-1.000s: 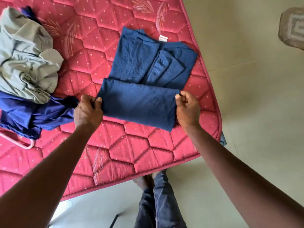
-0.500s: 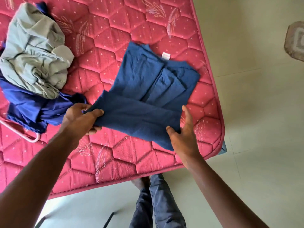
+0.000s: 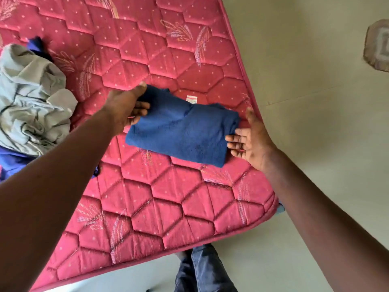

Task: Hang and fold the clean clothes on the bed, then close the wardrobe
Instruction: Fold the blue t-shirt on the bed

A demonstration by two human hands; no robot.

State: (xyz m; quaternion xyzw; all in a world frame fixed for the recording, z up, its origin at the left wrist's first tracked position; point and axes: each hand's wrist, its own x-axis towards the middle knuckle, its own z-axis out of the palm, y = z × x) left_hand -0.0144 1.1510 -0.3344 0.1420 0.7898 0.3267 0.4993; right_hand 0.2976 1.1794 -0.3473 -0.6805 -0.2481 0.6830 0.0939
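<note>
Folded blue shirt point(image 3: 183, 131) flat on the red mattress point(image 3: 147, 207), near its right edge. Left hand point(image 3: 126, 106) gripping the shirt's left edge; right hand point(image 3: 250, 140) spread, straight fingers touching the right edge. Grey clothes point(image 3: 31, 98) heaped at left.

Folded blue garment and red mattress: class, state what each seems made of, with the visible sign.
Folded blue garment: looks like soft knit, perhaps cotton; matte, slightly fuzzy surface, limp folds. Red mattress: quilted fabric cover, faint sheen, possibly synthetic; stitched hexagons puff up, with pale feather motifs and dots.
</note>
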